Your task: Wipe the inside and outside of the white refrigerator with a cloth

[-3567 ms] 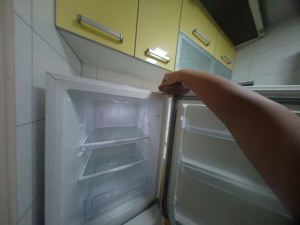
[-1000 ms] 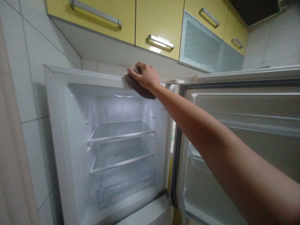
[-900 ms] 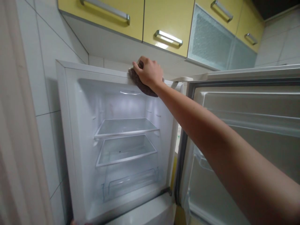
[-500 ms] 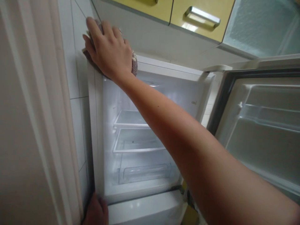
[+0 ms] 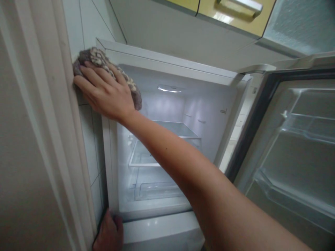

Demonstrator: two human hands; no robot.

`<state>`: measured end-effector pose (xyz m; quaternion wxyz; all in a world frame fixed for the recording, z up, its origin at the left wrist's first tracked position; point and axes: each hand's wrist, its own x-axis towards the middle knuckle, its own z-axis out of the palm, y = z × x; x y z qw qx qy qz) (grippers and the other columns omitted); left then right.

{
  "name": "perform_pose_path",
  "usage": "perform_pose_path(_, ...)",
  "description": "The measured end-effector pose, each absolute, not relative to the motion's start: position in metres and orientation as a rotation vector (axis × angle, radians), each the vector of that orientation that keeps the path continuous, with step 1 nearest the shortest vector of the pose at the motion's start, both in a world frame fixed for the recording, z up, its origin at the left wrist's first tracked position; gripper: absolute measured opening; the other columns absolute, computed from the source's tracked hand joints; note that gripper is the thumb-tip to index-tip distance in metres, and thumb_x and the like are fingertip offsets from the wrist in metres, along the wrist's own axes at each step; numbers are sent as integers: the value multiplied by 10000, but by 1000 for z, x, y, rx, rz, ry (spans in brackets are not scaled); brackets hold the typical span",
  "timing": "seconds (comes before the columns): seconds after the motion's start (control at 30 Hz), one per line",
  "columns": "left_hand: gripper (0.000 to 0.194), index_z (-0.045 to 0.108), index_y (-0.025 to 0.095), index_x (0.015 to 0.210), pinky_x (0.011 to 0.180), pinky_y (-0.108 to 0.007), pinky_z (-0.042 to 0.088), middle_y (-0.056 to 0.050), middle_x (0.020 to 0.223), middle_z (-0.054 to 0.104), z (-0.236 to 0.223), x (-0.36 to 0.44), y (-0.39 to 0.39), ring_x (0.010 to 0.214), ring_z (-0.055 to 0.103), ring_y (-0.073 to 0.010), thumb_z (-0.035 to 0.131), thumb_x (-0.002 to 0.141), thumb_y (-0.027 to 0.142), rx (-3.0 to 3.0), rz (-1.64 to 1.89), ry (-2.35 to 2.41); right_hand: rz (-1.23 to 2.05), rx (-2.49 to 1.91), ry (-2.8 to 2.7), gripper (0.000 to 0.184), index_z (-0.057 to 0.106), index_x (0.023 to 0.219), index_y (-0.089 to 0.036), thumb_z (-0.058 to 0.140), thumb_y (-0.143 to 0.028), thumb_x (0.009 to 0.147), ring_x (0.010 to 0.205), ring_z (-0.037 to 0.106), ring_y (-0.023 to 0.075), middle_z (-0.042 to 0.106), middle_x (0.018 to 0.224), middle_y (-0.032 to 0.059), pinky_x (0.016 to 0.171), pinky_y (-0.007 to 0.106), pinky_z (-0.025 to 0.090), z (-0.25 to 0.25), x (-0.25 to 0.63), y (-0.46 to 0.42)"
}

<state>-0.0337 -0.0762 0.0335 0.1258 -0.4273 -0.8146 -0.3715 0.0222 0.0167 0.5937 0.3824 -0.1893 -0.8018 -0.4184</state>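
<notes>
My right hand (image 5: 110,90) is closed on a grey-brown cleaning cloth (image 5: 98,55) with a cream pattern. It presses the cloth against the upper left front corner of an open refrigerator (image 5: 167,59), beside the tiled wall. My right forearm crosses in front of the compartment and hides part of the shelves. Low at the left, my left hand (image 5: 108,233) grips the refrigerator's left edge, just by the top of the lower door (image 5: 157,228); some of its fingers are out of sight.
The refrigerator's upper door (image 5: 295,157) stands swung out to the right, with clear door shelves. Inside are glass shelves (image 5: 143,160) and a clear drawer (image 5: 157,190). A pale curtain (image 5: 47,139) hangs close at the left. Yellow cabinets (image 5: 235,17) are overhead.
My right hand has moved down and left with the cloth, from the refrigerator's top edge to its left corner. The view has shifted slightly. My left hand stays at the lower left edge.
</notes>
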Motion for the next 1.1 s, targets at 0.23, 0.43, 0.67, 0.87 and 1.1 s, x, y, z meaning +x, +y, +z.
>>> perform_pose_path(0.23, 649, 534, 18, 1552, 815, -418, 619, -251, 1359, 803, 42, -31, -82, 1098, 824, -334, 251, 1149, 441, -1370, -971, -2438, -1126, -308, -2206, 497, 656, 1566, -367, 362, -260, 1180, 1649, 484, 203, 532, 1770, -16, 1426, 505, 278, 463, 25, 32)
perform_pose_path(0.43, 680, 570, 26, 1506, 858, -441, 630, -264, 1304, 821, 43, -40, -81, 1073, 843, -349, 192, 1148, 464, -1408, -1028, -2412, -1069, 169, -2500, 436, 750, 1379, -331, 353, -249, 1220, 1330, 683, 124, 751, 1497, -41, 1369, 364, 391, 326, 52, 28)
perform_pose_path(0.67, 679, 556, 11, 1511, 835, -436, 623, -268, 1271, 825, 43, -40, -79, 1048, 845, -348, 186, 1144, 445, -1396, -1007, -2372, -1394, 595, -2569, 557, 658, 1606, -353, 298, -196, 1211, 1518, 614, 159, 715, 1559, -16, 1360, 362, 397, 376, 74, 30)
perform_pose_path(0.87, 582, 563, 81, 1524, 748, -399, 590, -202, 1248, 844, 44, -35, -81, 987, 841, -317, 263, 1152, 412, -1356, -949, -2484, -1524, 204, -2435, 596, 433, 1773, -267, 231, -458, 1246, 1635, 505, 245, 499, 1777, 100, 1340, 496, 407, 522, 77, 52)
perform_pose_path(1.1, 586, 571, 81, 1552, 728, -388, 580, -196, 1316, 831, 44, -35, -83, 997, 834, -308, 300, 1148, 407, -1348, -953, -2491, -1090, -340, -2092, 570, 524, 1720, -286, 476, -507, 1196, 1690, 404, 357, 428, 1823, 110, 1353, 574, 376, 518, 48, 65)
